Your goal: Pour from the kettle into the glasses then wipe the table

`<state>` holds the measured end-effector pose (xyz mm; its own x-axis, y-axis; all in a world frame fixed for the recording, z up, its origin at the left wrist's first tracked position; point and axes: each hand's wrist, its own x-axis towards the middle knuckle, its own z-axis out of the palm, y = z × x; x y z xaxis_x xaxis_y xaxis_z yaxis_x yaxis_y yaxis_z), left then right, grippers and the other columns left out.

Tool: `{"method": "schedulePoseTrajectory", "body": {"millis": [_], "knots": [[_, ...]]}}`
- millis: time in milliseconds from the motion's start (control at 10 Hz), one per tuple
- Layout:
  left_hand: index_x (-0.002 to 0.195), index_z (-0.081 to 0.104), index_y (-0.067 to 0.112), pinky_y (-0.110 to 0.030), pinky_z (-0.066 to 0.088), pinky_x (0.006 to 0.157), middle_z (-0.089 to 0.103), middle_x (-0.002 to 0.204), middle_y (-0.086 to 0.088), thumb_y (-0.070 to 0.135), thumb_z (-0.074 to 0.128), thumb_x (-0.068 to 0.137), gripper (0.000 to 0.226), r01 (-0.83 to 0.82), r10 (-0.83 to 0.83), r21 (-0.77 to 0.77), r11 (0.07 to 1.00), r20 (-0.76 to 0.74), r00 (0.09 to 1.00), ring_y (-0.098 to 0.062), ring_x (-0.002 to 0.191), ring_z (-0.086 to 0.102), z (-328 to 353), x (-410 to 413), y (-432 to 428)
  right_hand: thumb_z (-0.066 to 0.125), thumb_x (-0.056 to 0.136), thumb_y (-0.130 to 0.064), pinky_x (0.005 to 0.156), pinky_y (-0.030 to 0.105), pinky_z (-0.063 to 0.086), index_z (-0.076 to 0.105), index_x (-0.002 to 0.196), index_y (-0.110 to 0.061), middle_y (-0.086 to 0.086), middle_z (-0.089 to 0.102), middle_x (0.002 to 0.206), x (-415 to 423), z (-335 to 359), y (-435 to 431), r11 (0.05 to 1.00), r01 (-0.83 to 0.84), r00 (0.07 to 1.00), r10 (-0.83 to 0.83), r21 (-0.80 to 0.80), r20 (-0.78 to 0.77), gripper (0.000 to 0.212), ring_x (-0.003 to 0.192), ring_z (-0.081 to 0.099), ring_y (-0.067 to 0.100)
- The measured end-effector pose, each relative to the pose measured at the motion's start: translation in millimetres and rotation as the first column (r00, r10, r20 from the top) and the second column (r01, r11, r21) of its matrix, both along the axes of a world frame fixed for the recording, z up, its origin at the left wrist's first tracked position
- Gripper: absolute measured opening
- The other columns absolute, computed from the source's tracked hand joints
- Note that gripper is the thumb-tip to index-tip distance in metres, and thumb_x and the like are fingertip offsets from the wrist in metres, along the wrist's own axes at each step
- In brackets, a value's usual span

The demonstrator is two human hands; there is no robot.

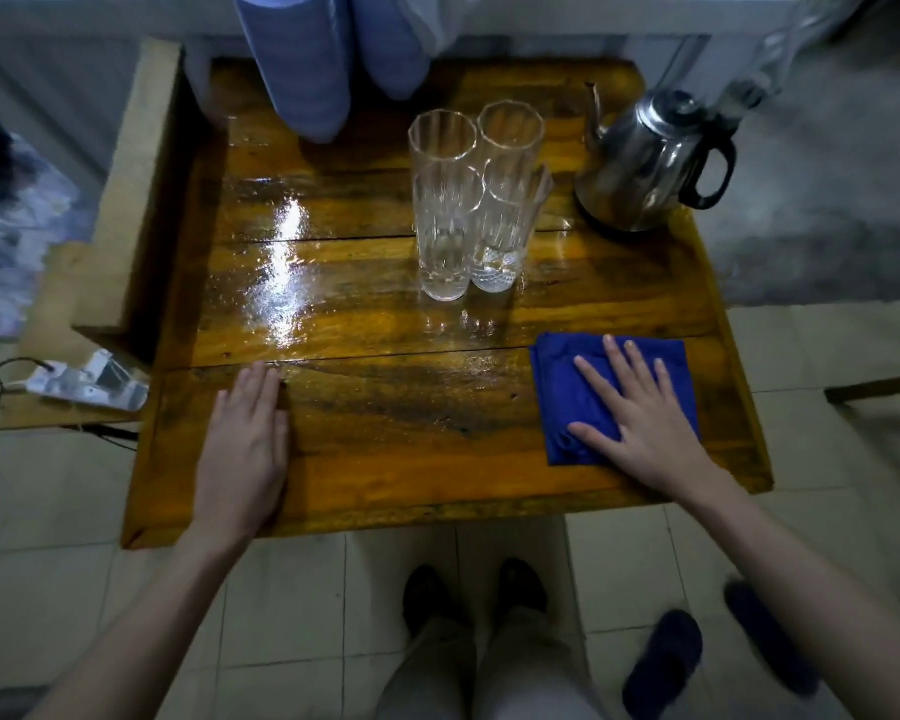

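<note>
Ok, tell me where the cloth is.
The cloth lies flat at the table's near right corner, under the right hand, in front of the glasses.

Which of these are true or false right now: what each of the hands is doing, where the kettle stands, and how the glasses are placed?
1. The right hand lies flat on the blue cloth. True.
2. The left hand is gripping the kettle. False: it rests flat on the table, near the front edge, with nothing in it.
3. The kettle stands at the far right corner of the table. True.
4. The two glasses lie on their sides. False: they stand upright, side by side.
5. The cloth is on the floor. False: it lies on the table, front right.
</note>
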<state>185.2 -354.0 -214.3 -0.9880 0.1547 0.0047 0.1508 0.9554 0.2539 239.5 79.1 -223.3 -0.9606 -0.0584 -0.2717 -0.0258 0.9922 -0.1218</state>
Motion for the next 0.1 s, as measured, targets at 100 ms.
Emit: {"method": "schedulePoseTrajectory", "body": {"millis": [100], "knots": [[0.149, 0.026, 0.009, -0.037, 0.014, 0.120, 0.027, 0.157, -0.008, 0.032, 0.025, 0.101, 0.052, 0.013, -0.016, 0.077, 0.997, 0.042, 0.999, -0.020, 0.146, 0.020, 11.4, -6.5, 19.4, 0.015, 0.081, -0.083, 0.122, 0.049, -0.006, -0.005, 0.154, -0.040, 0.000, -0.018, 0.164, -1.5, 8.6, -1.8, 0.998, 0.030, 0.998, -0.027, -0.058, 0.055, 0.087, 0.150, -0.018, 0.019]]}}
